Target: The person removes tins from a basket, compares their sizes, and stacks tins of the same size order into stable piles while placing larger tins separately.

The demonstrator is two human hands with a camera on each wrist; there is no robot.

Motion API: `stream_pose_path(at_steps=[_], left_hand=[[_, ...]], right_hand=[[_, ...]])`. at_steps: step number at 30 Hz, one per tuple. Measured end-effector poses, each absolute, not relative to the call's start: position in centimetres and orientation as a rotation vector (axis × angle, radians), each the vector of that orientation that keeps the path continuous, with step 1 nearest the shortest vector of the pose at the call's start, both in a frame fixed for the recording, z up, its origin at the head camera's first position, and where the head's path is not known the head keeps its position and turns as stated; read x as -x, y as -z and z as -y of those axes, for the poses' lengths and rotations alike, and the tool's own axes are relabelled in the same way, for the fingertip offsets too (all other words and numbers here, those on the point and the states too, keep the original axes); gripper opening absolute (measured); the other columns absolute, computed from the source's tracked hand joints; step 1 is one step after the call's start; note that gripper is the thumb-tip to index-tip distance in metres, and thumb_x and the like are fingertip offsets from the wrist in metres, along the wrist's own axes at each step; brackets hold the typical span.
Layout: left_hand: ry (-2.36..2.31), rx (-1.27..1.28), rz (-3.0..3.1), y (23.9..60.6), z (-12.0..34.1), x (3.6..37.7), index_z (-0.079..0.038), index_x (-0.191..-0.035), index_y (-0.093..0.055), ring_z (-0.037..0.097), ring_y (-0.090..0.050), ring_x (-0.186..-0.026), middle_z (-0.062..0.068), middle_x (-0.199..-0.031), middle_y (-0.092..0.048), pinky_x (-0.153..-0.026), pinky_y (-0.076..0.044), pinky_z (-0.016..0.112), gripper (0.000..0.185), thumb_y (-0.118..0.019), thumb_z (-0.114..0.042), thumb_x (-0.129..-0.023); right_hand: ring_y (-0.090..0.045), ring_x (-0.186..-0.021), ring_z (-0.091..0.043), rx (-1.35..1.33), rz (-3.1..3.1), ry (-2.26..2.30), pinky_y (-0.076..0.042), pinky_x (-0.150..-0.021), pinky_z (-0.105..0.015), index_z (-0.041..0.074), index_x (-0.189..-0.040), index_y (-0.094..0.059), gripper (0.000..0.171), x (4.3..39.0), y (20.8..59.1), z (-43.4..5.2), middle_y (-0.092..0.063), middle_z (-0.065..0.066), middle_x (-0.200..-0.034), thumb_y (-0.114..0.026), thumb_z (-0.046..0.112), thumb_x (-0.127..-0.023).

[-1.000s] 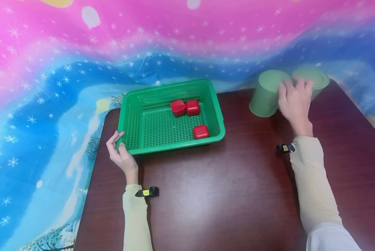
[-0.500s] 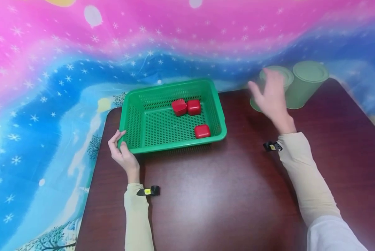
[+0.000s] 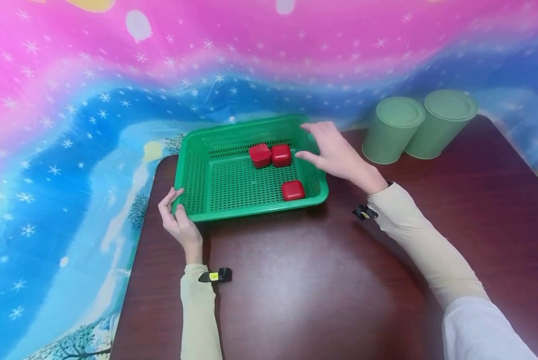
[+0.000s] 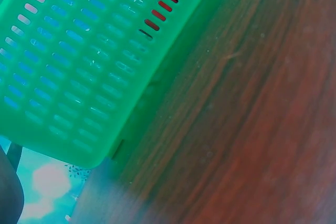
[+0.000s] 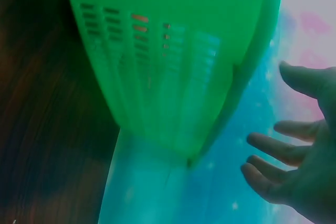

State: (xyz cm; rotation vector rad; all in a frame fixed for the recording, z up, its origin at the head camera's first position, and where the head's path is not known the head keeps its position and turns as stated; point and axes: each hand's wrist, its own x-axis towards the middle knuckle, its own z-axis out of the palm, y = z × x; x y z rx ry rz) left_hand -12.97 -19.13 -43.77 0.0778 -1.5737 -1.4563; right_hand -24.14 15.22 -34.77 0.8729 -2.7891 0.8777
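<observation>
A green slotted basket sits on the dark wooden table, and its wall fills the left wrist view and the right wrist view. Three red blocks lie inside: two side by side at the back, one near the front right corner. My left hand grips the basket's front left corner. My right hand hovers over the basket's right rim with fingers spread, holding nothing, and its fingers also show in the right wrist view.
Two pale green cans stand upside down side by side at the table's far right. A pink and blue starry cloth hangs behind and drapes down the left side.
My right hand has let go of the green cans and swung left across the table to the basket's right rim. The left hand has kept its hold on the basket corner.
</observation>
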Motion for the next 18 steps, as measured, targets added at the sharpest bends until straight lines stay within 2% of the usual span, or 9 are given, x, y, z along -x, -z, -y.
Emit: stream_pose_path(at_steps=[7, 13, 18], left_hand=[[1.45, -0.076, 1.575, 43.9, 19.1, 13.1, 0.021, -0.113, -0.057, 0.037, -0.054, -0.13, 0.037, -0.111, -0.064, -0.115, -0.034, 0.042, 0.031, -0.036, 0.014, -0.09], [1.445, -0.084, 1.572, 44.8, 19.7, 13.6, 0.019, -0.114, -0.058, 0.047, -0.051, -0.129, 0.033, -0.112, -0.067, -0.115, -0.034, 0.041, 0.032, -0.036, 0.014, -0.09], [1.433, -0.101, 1.573, 46.5, 20.6, 14.4, 0.017, -0.115, -0.058, 0.047, -0.051, -0.129, 0.029, -0.112, -0.069, -0.115, -0.034, 0.041, 0.032, -0.037, 0.011, -0.091]], right_hand=[[-0.045, -0.131, -0.037, -1.087, 2.938, -0.809, -0.042, -0.107, -0.053, -0.003, -0.148, -0.048, 0.072, 24.4, 35.4, -13.0, -0.055, -0.023, -0.141, -0.081, 0.028, -0.091], [-0.047, -0.131, -0.037, -1.315, 3.108, -0.731, -0.046, -0.105, -0.052, 0.001, -0.151, -0.047, 0.071, 24.3, 36.3, -12.1, -0.054, -0.02, -0.145, -0.081, 0.013, -0.089], [-0.052, -0.124, -0.035, -1.464, 3.205, -0.405, -0.047, -0.098, -0.05, 0.005, -0.148, -0.053, 0.067, 24.0, 36.6, -11.4, -0.06, -0.017, -0.14, -0.082, 0.014, -0.088]])
